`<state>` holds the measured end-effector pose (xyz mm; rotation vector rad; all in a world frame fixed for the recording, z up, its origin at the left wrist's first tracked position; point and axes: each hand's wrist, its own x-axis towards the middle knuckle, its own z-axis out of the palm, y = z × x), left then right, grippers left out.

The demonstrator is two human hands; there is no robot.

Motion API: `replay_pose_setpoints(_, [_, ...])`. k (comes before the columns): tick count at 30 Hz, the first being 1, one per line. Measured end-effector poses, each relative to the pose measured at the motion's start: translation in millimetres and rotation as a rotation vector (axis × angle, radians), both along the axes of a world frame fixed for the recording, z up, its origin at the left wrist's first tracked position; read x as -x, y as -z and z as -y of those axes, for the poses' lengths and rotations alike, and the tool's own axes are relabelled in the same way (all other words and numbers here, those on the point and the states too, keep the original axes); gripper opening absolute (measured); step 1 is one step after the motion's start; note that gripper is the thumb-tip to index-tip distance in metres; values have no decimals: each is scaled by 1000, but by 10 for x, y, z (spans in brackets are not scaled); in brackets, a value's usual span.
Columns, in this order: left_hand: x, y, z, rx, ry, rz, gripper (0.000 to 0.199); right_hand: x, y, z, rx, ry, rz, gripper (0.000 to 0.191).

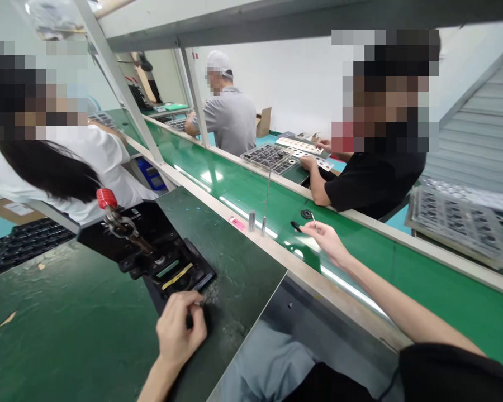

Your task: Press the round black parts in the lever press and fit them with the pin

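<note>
My left hand (pixel 180 326) rests on the green bench top at the near edge of a black toggle clamp fixture (pixel 167 262) with a red-tipped handle (pixel 106 199). Its fingers are curled in with thumb and forefinger together; anything between them is hidden. Over the green conveyor belt (pixel 243 184) reaches my right hand (pixel 327 241), its fingertips pinching a small black part (pixel 295 226). A thin, light-coloured stick (pixel 314 221) also stands up from those fingers; its kind is unclear. Just beyond lies a black ring-shaped part (pixel 306 214) on the belt.
Metal pins (pixel 252 221) and a pink object (pixel 236 223) sit on the belt's near rail. Across the belt, a person in black (pixel 377 173) handles parts beside clear trays (pixel 270 157). Stacked trays (pixel 456 223) stand right. A person in white (pixel 67 167) sits left.
</note>
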<state>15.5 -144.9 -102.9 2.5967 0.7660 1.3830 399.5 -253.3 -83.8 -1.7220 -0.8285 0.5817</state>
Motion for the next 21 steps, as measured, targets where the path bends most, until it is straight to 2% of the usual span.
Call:
replay_pose_setpoints(3, [-208, 43, 178, 302, 151, 3, 14, 420, -47, 371, 13, 11, -283, 56])
replay_pose_setpoints(5, [-280, 76, 255, 470, 223, -10, 20, 772, -37, 472, -1, -9, -429, 55])
replay_pose_setpoints(9, [-289, 145, 292, 688, 308, -36, 41, 1475, 24, 333, -51, -146, -684, 52])
replay_pose_setpoints(12, [-250, 177, 244, 781, 294, -17, 43, 1860, 57, 100, -63, -266, -862, 51])
replay_pose_setpoints(16, [-208, 154, 145, 868, 221, 69, 41, 2116, 84, -144, -64, -370, -921, 48])
replay_pose_setpoints(18, [-194, 134, 95, 918, 210, 110, 45, 2153, 114, -212, -94, -389, -870, 50])
replay_pose_setpoints(21, [-169, 132, 18, 992, 176, 150, 52, 2112, 192, -233, -133, -338, -702, 53])
